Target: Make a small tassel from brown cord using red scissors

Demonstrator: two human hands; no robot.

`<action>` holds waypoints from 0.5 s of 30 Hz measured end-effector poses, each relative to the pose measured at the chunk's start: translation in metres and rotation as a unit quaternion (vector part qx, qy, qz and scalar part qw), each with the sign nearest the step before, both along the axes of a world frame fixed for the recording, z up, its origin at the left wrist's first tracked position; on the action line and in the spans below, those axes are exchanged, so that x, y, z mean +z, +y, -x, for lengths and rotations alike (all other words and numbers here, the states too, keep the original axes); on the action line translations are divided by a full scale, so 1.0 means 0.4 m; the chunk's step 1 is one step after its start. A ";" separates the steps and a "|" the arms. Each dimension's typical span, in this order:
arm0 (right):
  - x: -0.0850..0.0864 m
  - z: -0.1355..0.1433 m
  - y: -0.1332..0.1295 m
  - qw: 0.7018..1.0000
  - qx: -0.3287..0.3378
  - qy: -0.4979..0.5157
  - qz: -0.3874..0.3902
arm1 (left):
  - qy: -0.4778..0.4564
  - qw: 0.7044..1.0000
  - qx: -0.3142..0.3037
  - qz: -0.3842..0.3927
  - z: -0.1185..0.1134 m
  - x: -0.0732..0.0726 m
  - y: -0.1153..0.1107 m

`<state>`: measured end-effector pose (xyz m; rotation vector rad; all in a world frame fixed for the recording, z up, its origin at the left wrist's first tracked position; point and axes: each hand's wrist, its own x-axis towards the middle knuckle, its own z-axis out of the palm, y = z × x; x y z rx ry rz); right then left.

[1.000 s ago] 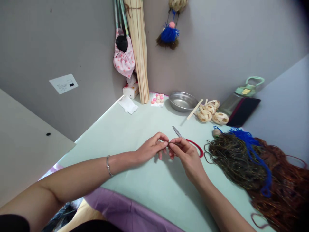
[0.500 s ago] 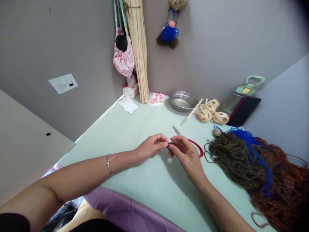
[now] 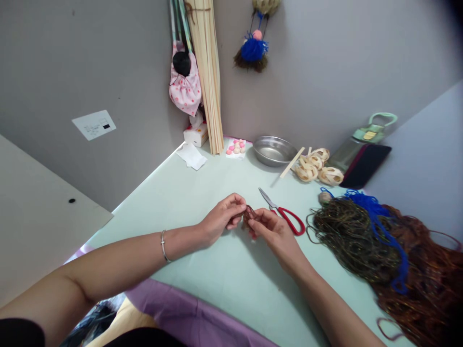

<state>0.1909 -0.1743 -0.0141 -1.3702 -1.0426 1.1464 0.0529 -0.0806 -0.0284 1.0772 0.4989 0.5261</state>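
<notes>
A short bundle of brown yarn (image 3: 249, 213) is pinched between my two hands, above the middle of the table. My left hand (image 3: 224, 215) grips its left end between thumb and fingers. On the other side, my right hand (image 3: 272, 228) holds the yarn with thumb and forefinger, the remaining fingers curled below. Part of the bundle is hidden by the fingertips. Just behind my right hand lie red-handled scissors (image 3: 291, 220), blades pointing away to the left. To the right spreads a heap of dark olive and brown yarn (image 3: 347, 236) with blue yarn (image 3: 394, 248) across it.
Along the back stand a tissue box (image 3: 196, 135), pink and cream beads (image 3: 236, 147), a steel bowl (image 3: 274, 153) and woven strip balls (image 3: 314, 165). A bottle (image 3: 356, 142) and a phone (image 3: 367, 166) are at the back right. Wooden strips (image 3: 208, 82) lean in the corner.
Both hands have shifted slightly, with the left turning upward and the right moving a little left and down. More of the brown yarn shows between them, and the scissors are less covered.
</notes>
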 end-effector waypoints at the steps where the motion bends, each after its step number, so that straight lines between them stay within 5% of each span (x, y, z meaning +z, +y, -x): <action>1: -0.001 -0.001 0.000 1.000 0.017 -0.013 0.002 | 0.003 1.000 0.001 0.000 -0.001 -0.002 0.001; 8: -0.009 -0.023 0.002 0.992 -0.046 -0.116 -0.034 | 0.047 0.995 -0.017 -0.083 0.002 -0.013 0.004; 15: -0.009 -0.036 0.004 0.995 -0.065 -0.063 -0.031 | 0.033 0.994 -0.055 -0.091 -0.001 -0.021 0.004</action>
